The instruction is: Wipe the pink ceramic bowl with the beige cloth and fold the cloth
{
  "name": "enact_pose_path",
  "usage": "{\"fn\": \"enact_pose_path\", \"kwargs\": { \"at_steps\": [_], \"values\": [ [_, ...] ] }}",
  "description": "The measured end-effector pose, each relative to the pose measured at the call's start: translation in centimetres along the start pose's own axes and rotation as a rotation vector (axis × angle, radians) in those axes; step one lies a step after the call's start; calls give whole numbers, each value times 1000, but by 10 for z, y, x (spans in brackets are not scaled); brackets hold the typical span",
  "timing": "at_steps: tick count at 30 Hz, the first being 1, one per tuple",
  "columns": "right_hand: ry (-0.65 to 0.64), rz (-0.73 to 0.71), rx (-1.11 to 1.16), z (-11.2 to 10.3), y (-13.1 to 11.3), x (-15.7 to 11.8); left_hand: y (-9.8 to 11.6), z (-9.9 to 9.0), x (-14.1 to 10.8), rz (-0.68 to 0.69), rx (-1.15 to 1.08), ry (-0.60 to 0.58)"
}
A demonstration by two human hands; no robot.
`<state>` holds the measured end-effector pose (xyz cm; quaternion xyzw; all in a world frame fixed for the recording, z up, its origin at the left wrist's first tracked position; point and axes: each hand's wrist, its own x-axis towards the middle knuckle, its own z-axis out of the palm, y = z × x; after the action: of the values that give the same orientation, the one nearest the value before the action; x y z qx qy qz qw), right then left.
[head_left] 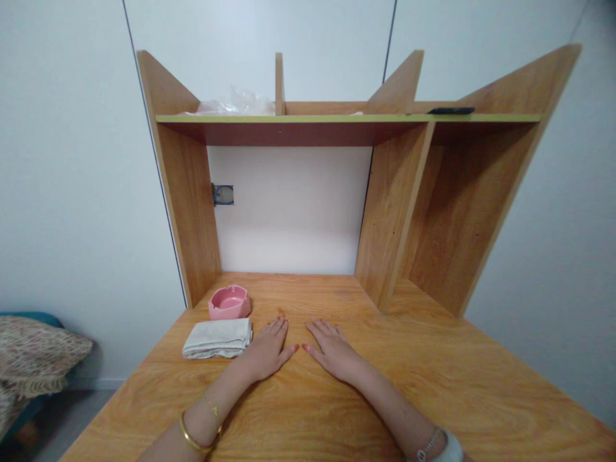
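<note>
My left hand (267, 350) lies flat on the wooden desk (298, 410), palm down, with the thumb spread to the side and nothing held. Close by on its left is a folded pale grey cloth (218, 338). Behind the cloth stands a pink faceted ashtray (230, 302) with notches in its rim; its inside looks bare. My right hand (333, 350) also rests palm down on the desktop, fingers stretched out, thumb pointing towards the left thumb. A small gap separates the two hands.
A wooden hutch with a shelf (293, 119) rises at the back. On it lie a clear plastic bag (235, 102) and a flat black object (451, 110). An uncovered wall socket box (224, 195) shows at the left. Fringed patterned fabric (38, 353) is at far left.
</note>
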<state>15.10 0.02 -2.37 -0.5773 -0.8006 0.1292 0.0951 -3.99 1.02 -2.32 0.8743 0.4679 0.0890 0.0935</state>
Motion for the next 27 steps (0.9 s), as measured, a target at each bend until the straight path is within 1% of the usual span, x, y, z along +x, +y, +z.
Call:
{"fn": "enact_pose_path", "kwargs": {
  "at_steps": [5, 12, 19, 27],
  "values": [
    [-26, 4, 1, -2, -1, 0, 1, -1, 0, -7, 21, -11],
    [-22, -2, 1, 0, 1, 1, 1, -2, 0, -1, 16, 8],
    [-19, 6, 1, -1, 0, 0, 4, -4, -1, -16, 42, -26],
    [-6, 0, -4, 1, 2, 1, 3, -5, 1, -10, 28, -21]
  ]
}}
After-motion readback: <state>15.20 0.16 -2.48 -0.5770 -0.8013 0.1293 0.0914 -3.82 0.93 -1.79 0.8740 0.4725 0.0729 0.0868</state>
